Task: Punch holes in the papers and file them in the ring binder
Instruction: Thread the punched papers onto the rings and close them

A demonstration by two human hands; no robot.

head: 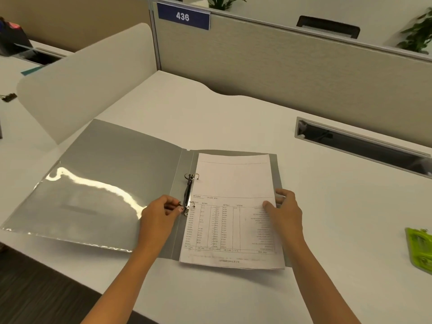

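— Grey binder (112, 174): where is it?
— Flat and open on the white desk (233, 118), toward the near edge. Its left cover, with a shiny clear pocket (93, 195), spreads to the left. The right cover carries the paper (233, 183).
— How does the paper lie?
— Face up, print upside down to the viewer, its left edge at the rings (190, 195) on the spine. Its near end overhangs the cover a little.
— Rings closed?
— The far ring's halves look parted. The near one is partly hidden, so I cannot tell.
— And the hands?
— Apart, one on each side of the sheet. The left hand (161, 216) pinches at the near ring with thumb and fingertips. The right hand (286, 213) holds the paper's right edge, thumb on top, fingers curled at the edge.
— Anything else?
— A green plastic tool (418, 249) lies at the right of the desk, cut off by the frame, well apart from the binder. A cable slot (362, 146) is sunk into the desk at far right. Beyond stands a beige partition (257, 61) with a blue sign (183, 17) reading 436.
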